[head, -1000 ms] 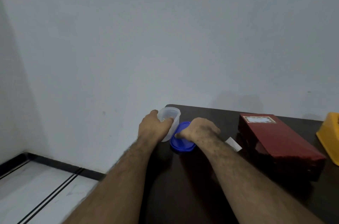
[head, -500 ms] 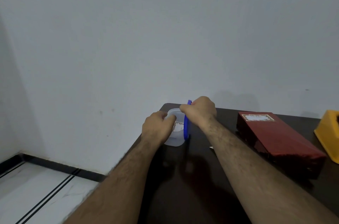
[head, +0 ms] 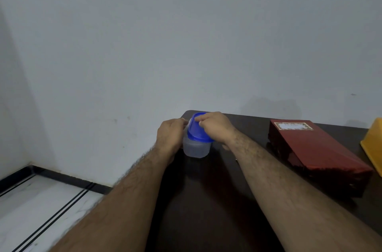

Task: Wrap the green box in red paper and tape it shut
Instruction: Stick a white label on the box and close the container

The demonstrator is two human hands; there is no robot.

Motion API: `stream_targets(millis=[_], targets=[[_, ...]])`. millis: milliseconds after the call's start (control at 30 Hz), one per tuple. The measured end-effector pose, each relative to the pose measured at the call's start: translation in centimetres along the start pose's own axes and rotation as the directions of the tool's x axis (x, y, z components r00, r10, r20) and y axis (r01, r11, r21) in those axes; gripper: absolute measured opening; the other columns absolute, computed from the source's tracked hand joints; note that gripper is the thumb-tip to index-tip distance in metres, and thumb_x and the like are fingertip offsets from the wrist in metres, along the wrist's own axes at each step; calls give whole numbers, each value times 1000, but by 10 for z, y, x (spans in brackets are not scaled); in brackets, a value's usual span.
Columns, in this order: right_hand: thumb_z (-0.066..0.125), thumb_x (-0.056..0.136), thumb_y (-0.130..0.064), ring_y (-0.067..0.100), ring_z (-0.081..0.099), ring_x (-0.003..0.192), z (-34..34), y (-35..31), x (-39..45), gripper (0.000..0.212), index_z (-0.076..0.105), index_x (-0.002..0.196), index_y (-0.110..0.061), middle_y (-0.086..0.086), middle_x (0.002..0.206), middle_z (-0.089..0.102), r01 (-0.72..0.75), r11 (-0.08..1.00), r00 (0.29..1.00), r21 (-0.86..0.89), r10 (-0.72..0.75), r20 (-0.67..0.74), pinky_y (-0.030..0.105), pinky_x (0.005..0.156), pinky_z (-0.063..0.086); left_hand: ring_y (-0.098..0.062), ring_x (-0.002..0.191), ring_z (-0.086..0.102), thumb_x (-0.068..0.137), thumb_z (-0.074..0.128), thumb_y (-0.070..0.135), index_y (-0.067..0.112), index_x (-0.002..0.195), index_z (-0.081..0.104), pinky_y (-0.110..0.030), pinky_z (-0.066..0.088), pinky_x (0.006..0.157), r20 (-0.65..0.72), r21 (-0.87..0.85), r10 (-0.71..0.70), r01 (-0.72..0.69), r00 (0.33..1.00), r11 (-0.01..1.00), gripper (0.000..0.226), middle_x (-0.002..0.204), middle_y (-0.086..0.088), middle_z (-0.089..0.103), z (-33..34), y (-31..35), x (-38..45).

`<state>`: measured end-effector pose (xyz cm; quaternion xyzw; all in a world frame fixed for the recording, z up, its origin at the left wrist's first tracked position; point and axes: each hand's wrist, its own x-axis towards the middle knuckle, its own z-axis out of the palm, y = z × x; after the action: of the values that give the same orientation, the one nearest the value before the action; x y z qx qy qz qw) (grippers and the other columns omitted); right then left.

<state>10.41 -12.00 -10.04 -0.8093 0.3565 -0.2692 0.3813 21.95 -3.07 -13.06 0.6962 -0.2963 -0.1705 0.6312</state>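
A: What's changed in the last second?

B: The blue lid was lying on the bench beside the tub, then stood on edge against it. Now it sits on top, tilted toward the camera.

A: And the hands?

B: The left hand curls round the tub's side, holding it steady. The right hand has its fingers bent over the lid's far rim, seemingly pressing it down.

A: What does that mean for the wrapping?

B: Probably that it's done and this is tidying. The box lies on the bench well to the right, covered in red paper with a label on top, both hands clear of it.

A: Is it taped?

B: Can't tell; no tape shows, nor any green. The tub's contents are unclear, and a yellow thing is cut off at the right edge.
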Motion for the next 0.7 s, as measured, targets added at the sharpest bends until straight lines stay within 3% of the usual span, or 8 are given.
stream_targets(millis=[100, 233, 333, 433, 467, 533, 600, 700], targets=[[57, 91, 1, 39, 66, 116, 4, 5, 6, 28, 74, 113, 3, 20, 124, 71, -8, 1000, 996, -23, 6, -91, 54, 102, 55, -27, 83, 72, 94, 56, 20, 11, 87, 81, -37, 58, 65, 3, -35, -13, 13, 1000, 999, 27, 89, -9, 78, 1, 0, 2], [66, 90, -13, 36, 68, 114, 12, 7, 6, 33, 71, 119, 2, 20, 125, 71, -16, 992, 989, -126, -3, -148, 53, 98, 58, -27, 69, 59, 83, 62, 22, 6, 68, 67, -40, 53, 60, 15, -15, 21, -21, 1000, 1000, 23, 69, -10, 65, -1, -7, 6], [64, 95, -22, 29, 68, 113, 13, 12, 7, 31, 73, 119, -4, 11, 121, 73, -9, 992, 986, -129, -12, -166, 43, 99, 58, -19, 84, 74, 88, 65, 15, 15, 95, 83, -41, 66, 71, 37, 25, 47, -48, 998, 999, 19, 91, -3, 78, -3, -9, 8], [54, 93, -18, 26, 66, 111, 11, 22, 11, 24, 73, 107, -12, 2, 115, 71, -11, 998, 985, -57, 1, -171, 34, 88, 55, -20, 104, 74, 94, 62, 10, 18, 127, 77, -43, 66, 85, 97, 48, 60, -65, 993, 997, 38, 121, -3, 76, -3, -9, 12], [52, 92, -16, 22, 62, 121, 11, 25, 10, 29, 72, 113, -16, -1, 124, 68, -8, 1000, 989, -27, 4, -150, 31, 94, 52, -20, 115, 70, 95, 59, 9, 17, 135, 73, -43, 63, 96, 131, 97, 82, -95, 988, 991, 44, 135, -3, 71, -4, -8, 14], [50, 97, -12, 15, 41, 150, 8, 28, 7, 52, 60, 148, -18, -4, 162, 46, -12, 1000, 995, 24, 14, -97, 30, 122, 35, -17, 145, 50, 98, 50, 7, 17, 148, 63, -37, 43, 120, 226, 243, 147, -202, 963, 949, 53, 161, 2, 50, -8, -4, 17], [48, 104, -15, 11, 25, 158, 6, 33, 5, 58, 43, 161, -19, -7, 173, 26, 9, 999, 1000, 34, -8, -27, 30, 130, 18, -12, 155, 35, 102, 43, 6, 15, 152, 57, -25, 27, 124, 335, 343, 186, -304, 924, 889, 52, 167, 7, 39, -11, -4, 20], [39, 110, -24, 9, 10, 162, 6, 40, 7, 59, 27, 167, -20, -9, 176, 14, 60, 995, 998, -86, -57, 38, 31, 131, 6, -14, 154, 37, 107, 43, 11, 16, 153, 56, -29, 23, 128, 405, 389, 181, -348, 896, 853, 49, 166, 4, 43, -16, -6, 26]])
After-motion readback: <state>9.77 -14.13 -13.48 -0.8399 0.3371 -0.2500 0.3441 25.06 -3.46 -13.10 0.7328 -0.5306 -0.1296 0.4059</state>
